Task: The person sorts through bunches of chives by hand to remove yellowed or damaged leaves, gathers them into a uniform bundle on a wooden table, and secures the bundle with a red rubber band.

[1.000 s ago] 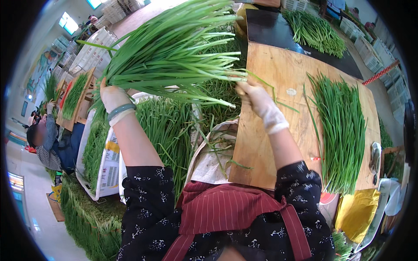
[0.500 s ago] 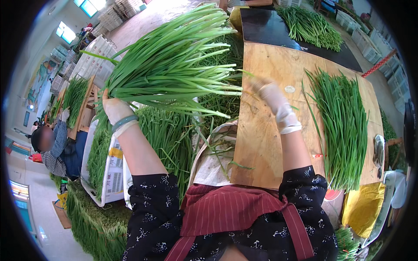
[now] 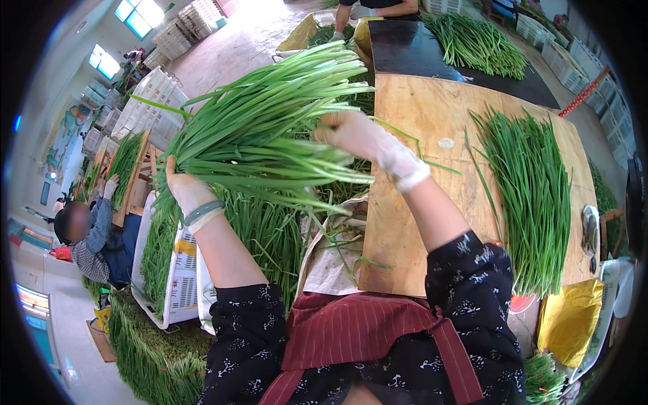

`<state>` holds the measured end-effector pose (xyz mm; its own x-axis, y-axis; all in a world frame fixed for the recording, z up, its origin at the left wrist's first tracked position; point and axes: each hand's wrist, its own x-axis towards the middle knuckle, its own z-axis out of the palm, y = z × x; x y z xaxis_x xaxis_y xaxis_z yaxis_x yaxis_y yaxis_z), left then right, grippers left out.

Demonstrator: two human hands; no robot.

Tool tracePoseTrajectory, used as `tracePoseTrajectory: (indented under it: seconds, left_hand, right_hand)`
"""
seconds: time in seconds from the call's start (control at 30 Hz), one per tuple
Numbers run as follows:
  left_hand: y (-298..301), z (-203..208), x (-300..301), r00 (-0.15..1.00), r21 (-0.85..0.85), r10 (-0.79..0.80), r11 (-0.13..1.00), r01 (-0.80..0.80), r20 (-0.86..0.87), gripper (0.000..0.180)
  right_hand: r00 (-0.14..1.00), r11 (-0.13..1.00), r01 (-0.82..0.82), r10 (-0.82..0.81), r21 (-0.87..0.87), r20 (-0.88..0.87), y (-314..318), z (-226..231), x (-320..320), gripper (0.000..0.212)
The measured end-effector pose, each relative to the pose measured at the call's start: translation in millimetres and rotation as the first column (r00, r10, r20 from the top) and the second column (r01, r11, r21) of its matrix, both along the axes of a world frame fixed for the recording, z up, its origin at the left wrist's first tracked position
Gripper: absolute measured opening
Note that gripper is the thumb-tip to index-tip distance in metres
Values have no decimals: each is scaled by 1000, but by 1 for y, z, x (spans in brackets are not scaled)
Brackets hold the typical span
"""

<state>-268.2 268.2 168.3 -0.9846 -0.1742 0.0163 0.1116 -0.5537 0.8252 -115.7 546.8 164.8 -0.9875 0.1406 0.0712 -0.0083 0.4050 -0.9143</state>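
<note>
My gloved left hand [image 3: 189,192] is closed around the leafy end of a large bunch of garlic chives [image 3: 263,128], held up so the pale stalk ends fan out to the right. My gloved right hand [image 3: 358,138] is among those stalk ends. Its fingers are smeared by motion, so whether they pinch a stalk cannot be made out. A bangle circles my left wrist. Below the bunch, more chives [image 3: 270,223] fill a container. To the right, a neat pile of chives [image 3: 530,196] lies on the wooden board [image 3: 432,223], with a few loose blades beside it.
A black tabletop [image 3: 405,50] with another chive pile [image 3: 476,47] adjoins the board's far edge. A white crate [image 3: 179,283] of chives stands at left. Co-workers are at far left and beyond the table. A yellow sheet [image 3: 570,320] hangs at lower right.
My right hand has moved left from over the board into the bunch's stalk ends. The bunch and my left hand have dipped slightly. Loose blades now trail beside my right wrist.
</note>
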Motion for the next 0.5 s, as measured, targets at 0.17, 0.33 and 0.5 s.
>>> tracePoseTrajectory:
  seconds: [0.17, 0.33, 0.5]
  left_hand:
    - [-11, -11, -3, 990, 139, -83, 988, 66, 117, 38]
    - [-16, -15, -7, 978, 192, -66, 981, 28, 198, 39]
    - [-24, -27, -13, 978, 170, -80, 984, 47, 190, 40]
  right_hand:
    - [972, 971, -236, 236, -35, -11, -6, -9, 64, 38]
    - [999, 940, -7, -11, -342, -52, 38, -16, 119, 25]
    - [844, 623, -321, -154, -714, -514, 104, -16, 111, 18]
